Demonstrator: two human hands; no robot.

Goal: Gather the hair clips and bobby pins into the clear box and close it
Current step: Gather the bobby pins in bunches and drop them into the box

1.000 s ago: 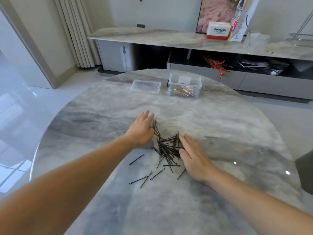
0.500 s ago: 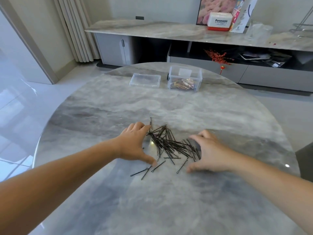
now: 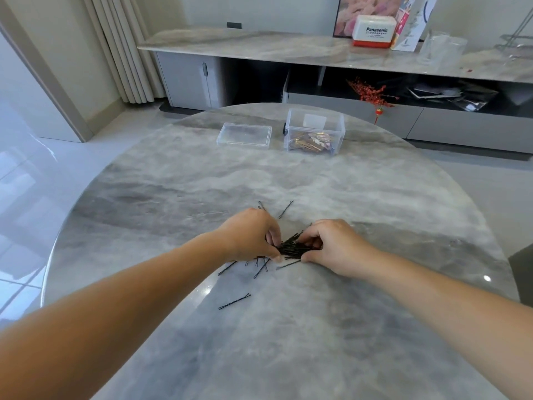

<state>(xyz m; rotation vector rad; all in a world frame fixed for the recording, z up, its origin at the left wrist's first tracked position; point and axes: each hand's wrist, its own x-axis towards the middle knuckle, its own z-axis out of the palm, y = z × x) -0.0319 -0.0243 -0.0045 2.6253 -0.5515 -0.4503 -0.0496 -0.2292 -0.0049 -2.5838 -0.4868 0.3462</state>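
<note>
A bunch of black bobby pins [image 3: 291, 248] lies on the marble table, squeezed between my two hands. My left hand [image 3: 249, 236] curls around the bunch's left side, fingers pinching it. My right hand [image 3: 331, 246] closes on the right side. A few loose pins lie around: one [image 3: 234, 301] nearer me, one [image 3: 285, 209] beyond the hands, several under my left hand. At the far edge stands the clear box [image 3: 315, 127], open, with gold hair clips [image 3: 310, 141] inside. Its flat clear lid [image 3: 244, 135] lies to the box's left.
The round marble table [image 3: 173, 197] drops off at its left and right edges. Behind it runs a low marble-topped cabinet [image 3: 259, 47] with a white Panasonic box [image 3: 375, 31]. A dark chair edge [image 3: 522, 272] shows at the right.
Both hands have closed in from either side and pressed the spread pins into one tight bunch. A few pins were left behind on the table.
</note>
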